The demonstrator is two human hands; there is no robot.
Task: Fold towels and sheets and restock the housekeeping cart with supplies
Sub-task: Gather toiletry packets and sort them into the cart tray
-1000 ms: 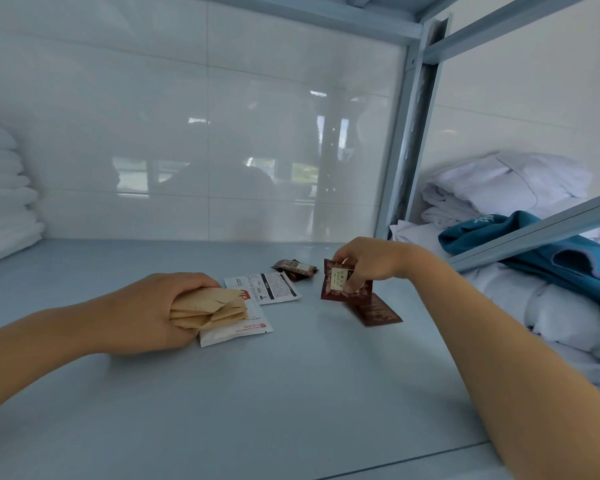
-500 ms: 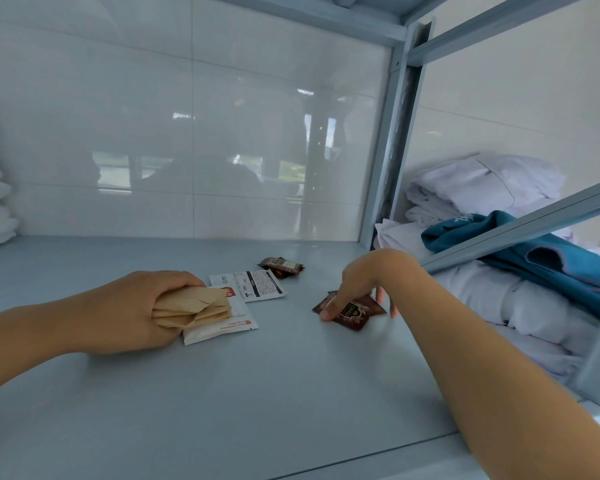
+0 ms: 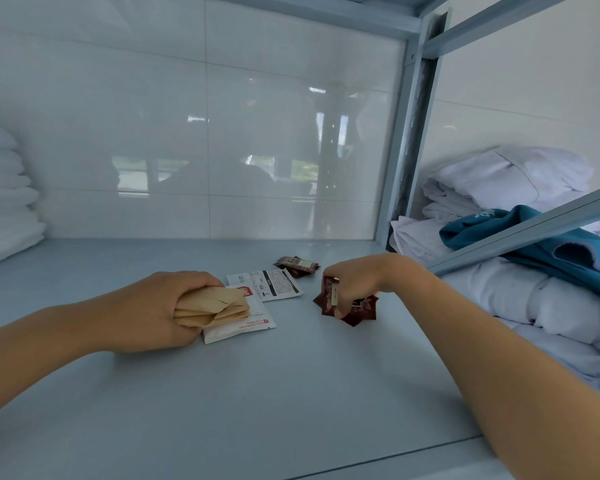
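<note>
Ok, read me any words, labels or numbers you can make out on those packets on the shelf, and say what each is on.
Nothing here reads as clear words.
White sachet under the left hand: red logo and a line of red print, too blurred.
White sachet behind it: black band and small print, too small.
Brown packets in the right hand: pale label, unreadable.
Brown packets at the back: pale label, unreadable.
Tan packets: no print visible.

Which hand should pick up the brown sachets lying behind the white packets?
Right. The right hand sits beside the loose brown sachets and already holds similar ones; the left hand is full of tan packets.
</note>
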